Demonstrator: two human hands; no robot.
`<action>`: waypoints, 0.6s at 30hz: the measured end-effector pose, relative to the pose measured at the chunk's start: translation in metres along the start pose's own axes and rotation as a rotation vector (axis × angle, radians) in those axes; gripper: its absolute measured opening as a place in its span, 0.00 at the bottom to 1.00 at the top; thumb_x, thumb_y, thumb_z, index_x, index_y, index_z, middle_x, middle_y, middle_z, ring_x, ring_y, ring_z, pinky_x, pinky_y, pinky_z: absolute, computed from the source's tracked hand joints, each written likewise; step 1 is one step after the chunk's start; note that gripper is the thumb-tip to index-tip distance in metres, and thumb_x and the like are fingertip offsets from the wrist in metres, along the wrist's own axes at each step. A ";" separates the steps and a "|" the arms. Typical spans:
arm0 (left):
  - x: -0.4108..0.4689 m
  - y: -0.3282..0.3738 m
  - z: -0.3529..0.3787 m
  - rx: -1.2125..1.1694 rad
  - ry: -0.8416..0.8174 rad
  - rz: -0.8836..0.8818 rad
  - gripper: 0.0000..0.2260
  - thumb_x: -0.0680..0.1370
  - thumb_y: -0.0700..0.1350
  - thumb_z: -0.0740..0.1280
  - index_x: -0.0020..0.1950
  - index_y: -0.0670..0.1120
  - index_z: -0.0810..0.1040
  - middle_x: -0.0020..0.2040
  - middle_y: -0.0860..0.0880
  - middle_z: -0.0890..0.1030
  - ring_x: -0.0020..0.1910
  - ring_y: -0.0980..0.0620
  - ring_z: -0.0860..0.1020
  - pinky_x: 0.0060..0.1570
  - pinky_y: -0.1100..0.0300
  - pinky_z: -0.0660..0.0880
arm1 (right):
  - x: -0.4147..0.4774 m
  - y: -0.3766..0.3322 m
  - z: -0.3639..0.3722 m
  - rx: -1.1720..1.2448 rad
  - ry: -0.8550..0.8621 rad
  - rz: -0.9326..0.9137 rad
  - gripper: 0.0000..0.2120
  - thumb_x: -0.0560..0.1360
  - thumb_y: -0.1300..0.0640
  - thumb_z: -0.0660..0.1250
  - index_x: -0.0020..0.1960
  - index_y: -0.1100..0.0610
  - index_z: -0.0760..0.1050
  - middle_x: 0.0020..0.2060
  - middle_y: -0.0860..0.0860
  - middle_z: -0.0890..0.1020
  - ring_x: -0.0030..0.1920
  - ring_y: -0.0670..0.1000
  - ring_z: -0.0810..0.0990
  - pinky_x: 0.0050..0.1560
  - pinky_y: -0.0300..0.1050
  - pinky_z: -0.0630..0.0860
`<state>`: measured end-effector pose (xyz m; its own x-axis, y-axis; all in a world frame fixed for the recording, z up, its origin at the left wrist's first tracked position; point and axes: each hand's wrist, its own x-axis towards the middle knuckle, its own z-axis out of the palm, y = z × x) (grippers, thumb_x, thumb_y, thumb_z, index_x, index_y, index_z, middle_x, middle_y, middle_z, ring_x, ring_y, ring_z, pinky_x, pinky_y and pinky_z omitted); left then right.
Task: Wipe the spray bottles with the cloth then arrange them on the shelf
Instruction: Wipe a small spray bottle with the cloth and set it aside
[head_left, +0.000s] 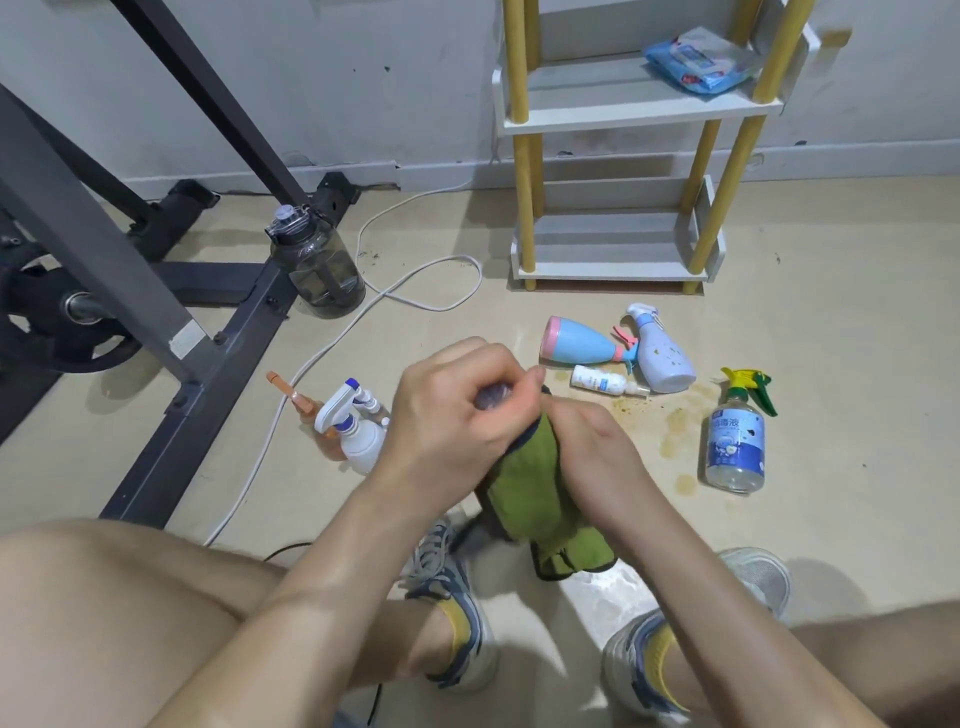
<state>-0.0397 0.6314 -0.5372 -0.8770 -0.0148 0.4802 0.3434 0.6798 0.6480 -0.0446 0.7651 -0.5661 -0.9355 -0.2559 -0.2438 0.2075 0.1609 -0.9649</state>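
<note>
At frame centre, left hand curled round small rounded purplish bottle; right hand clenched in fuzzy green cloth. Mid-right, blue-pink bottle lying, clear green-trigger bottle standing on glossy stained beige floor. Upper right, white shelf, yellow posts.

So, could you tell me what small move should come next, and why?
Probably rub the green cloth along the held bottle: left hand grips its top, right hand wraps the cloth round it; the shelf holds no bottles.

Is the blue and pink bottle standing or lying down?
Lying down: the blue and pink bottle rests on its side on the floor.
</note>
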 end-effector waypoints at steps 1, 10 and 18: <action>-0.002 0.001 0.001 0.004 -0.008 0.066 0.14 0.76 0.47 0.67 0.32 0.41 0.75 0.28 0.48 0.71 0.29 0.50 0.69 0.31 0.61 0.65 | -0.001 -0.005 -0.003 0.047 -0.052 0.076 0.20 0.80 0.50 0.55 0.36 0.61 0.73 0.31 0.50 0.76 0.34 0.47 0.72 0.35 0.42 0.69; 0.017 -0.013 -0.002 0.101 -0.496 -0.854 0.20 0.78 0.48 0.59 0.26 0.45 0.69 0.21 0.48 0.74 0.19 0.53 0.66 0.25 0.62 0.60 | -0.010 0.018 0.016 -0.947 0.379 -0.459 0.17 0.80 0.47 0.50 0.35 0.51 0.60 0.22 0.48 0.65 0.24 0.57 0.66 0.26 0.43 0.56; 0.011 -0.014 -0.017 -0.465 -0.679 -0.488 0.03 0.79 0.41 0.69 0.47 0.47 0.76 0.41 0.51 0.79 0.38 0.56 0.75 0.42 0.64 0.72 | 0.010 0.002 -0.010 -0.088 -0.037 0.174 0.21 0.83 0.48 0.54 0.36 0.57 0.69 0.30 0.54 0.70 0.33 0.52 0.69 0.36 0.47 0.66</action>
<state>-0.0481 0.6094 -0.5310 -0.9162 0.3088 -0.2554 -0.1404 0.3495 0.9264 -0.0567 0.7720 -0.5698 -0.8760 -0.2516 -0.4114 0.3380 0.2883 -0.8959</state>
